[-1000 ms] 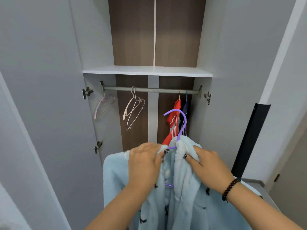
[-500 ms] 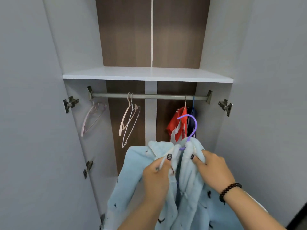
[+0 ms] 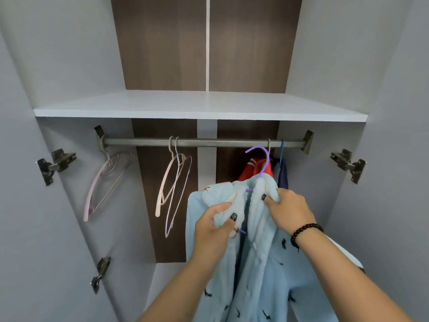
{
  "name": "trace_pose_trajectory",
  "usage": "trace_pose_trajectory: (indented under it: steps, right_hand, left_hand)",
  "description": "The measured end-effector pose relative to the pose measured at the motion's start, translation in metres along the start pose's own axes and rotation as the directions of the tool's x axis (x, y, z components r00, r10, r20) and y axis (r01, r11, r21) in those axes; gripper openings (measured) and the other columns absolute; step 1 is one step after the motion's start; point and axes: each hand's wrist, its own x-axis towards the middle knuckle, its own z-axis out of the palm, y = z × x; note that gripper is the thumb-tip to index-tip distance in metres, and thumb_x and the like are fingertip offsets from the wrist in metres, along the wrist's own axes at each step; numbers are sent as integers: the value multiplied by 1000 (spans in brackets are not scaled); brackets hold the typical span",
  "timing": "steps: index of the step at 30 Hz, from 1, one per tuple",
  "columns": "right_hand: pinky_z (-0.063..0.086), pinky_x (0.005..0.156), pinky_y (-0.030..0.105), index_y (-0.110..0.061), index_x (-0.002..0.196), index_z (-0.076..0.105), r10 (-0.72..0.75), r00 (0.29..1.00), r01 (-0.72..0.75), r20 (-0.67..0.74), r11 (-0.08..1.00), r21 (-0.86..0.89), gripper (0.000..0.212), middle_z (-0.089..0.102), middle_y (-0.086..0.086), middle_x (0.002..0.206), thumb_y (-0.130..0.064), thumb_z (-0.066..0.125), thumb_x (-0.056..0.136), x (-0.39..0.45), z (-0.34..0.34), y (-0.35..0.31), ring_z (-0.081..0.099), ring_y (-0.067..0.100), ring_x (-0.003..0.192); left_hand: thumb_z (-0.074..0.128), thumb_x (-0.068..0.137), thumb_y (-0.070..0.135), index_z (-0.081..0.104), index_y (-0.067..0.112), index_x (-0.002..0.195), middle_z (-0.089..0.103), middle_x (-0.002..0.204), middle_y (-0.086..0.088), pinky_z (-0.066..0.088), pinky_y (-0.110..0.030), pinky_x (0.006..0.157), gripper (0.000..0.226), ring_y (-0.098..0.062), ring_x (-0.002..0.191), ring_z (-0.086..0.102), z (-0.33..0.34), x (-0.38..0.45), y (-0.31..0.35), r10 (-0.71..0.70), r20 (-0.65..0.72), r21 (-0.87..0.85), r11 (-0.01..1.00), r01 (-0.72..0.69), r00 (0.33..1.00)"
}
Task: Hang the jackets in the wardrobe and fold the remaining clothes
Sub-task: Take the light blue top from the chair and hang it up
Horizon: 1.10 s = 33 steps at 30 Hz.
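Closest to the camera, two bare forearms reach up and forward, the right wrist wearing a dark beaded bracelet [image 3: 306, 231]. The left hand [image 3: 214, 225] has its fingers and thumb curled round the left front edge of a fluffy light-blue jacket [image 3: 260, 275] patterned with small dark marks. The right hand [image 3: 289, 211] pinches the right side of the collar, fingers folded into the fleece. The jacket hangs from a purple hanger [image 3: 263, 163], whose hook rises from the collar and ends just below the metal rail [image 3: 204, 142], not yet over it. Behind the collar, on the rail's right end, hang a red garment [image 3: 254, 168] and a dark navy one [image 3: 282, 173]. Further left on the rail are two pale empty hangers [image 3: 173, 182] together, and a pink empty hanger [image 3: 104, 182] by the left bracket. Above the rail runs a white shelf [image 3: 199, 105], backed by brown wood panels [image 3: 162, 43].
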Motion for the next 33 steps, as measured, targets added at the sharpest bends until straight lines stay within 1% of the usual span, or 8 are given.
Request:
trace_pose_trajectory:
  steps: [4, 8, 10, 17, 21, 24, 28, 33]
  right_hand:
    - [33, 50, 27, -18, 64, 44, 18, 998, -23, 64, 996, 89, 29, 51, 1, 66, -27, 50, 90, 60, 8, 10, 46, 17, 59]
    - [33, 48, 27, -14, 62, 46, 6, 994, -14, 111, 998, 65, 29, 53, 3, 64, -21, 48, 90, 111, 18, 16, 47, 16, 57]
    - [33, 48, 26, -15, 61, 47, -15, 993, 7, 118, 998, 70, 30, 54, 2, 63, -22, 48, 90, 135, 23, 17, 48, 16, 56]
    - [34, 48, 25, -19, 60, 52, -60, 991, 45, 123, 992, 116, 32, 57, 2, 66, -29, 52, 91, 190, 40, 19, 54, 18, 61]
    - [34, 48, 24, -21, 62, 53, -48, 985, 27, 163, 991, 129, 31, 57, 0, 68, -32, 53, 91, 201, 53, 20, 54, 15, 62]
    - [34, 50, 25, -22, 61, 49, -52, 982, 28, 184, 990, 135, 32, 57, 1, 70, -33, 52, 90, 202, 61, 23, 54, 19, 66]
    - [42, 59, 29, -15, 87, 60, -78, 982, 58, 172, 992, 115, 23, 63, 8, 87, -35, 50, 92, 194, 67, 26, 58, 25, 78]
    - [47, 65, 32, -16, 121, 48, -155, 987, 153, 42, 987, 53, 42, 55, 2, 93, -35, 61, 86, 171, 73, 29, 56, 24, 85]
  left_hand:
    - [69, 86, 5, 47, 43, 122, 69, 93, 29, 50, -7, 59, 57, 7, 83, 68, 3, 47, -15, -70, -51, -131, 989, 63, 996]
    - [78, 80, 23, 55, 36, 118, 65, 106, 14, 51, -18, 65, 46, -8, 92, 66, 14, 89, -27, -223, -114, -35, 975, 220, 968]
    - [79, 79, 28, 60, 36, 111, 63, 112, 8, 52, -22, 68, 38, -11, 96, 64, 21, 107, -31, -241, -163, -26, 970, 240, 957]
    - [73, 84, 31, 60, 20, 123, 66, 114, -2, 55, -28, 77, 43, -16, 97, 65, 39, 141, -43, -251, -250, -30, 967, 251, 935]
    - [70, 88, 23, 70, 17, 101, 76, 90, -5, 56, -25, 63, 14, -15, 76, 71, 40, 144, -45, -283, -215, -67, 959, 275, 935]
    - [67, 90, 20, 73, 14, 91, 75, 92, -13, 57, -37, 74, 8, -25, 79, 70, 37, 143, -49, -317, -210, -46, 948, 314, 925]
    - [63, 93, 24, 67, -7, 97, 67, 88, -20, 46, -41, 71, 31, -30, 77, 59, 34, 139, -57, -347, -234, -94, 938, 334, 908]
    - [64, 92, 23, 74, 7, 89, 71, 88, -19, 50, -40, 70, 19, -30, 76, 62, 33, 128, -67, -338, -282, -118, 941, 317, 898]
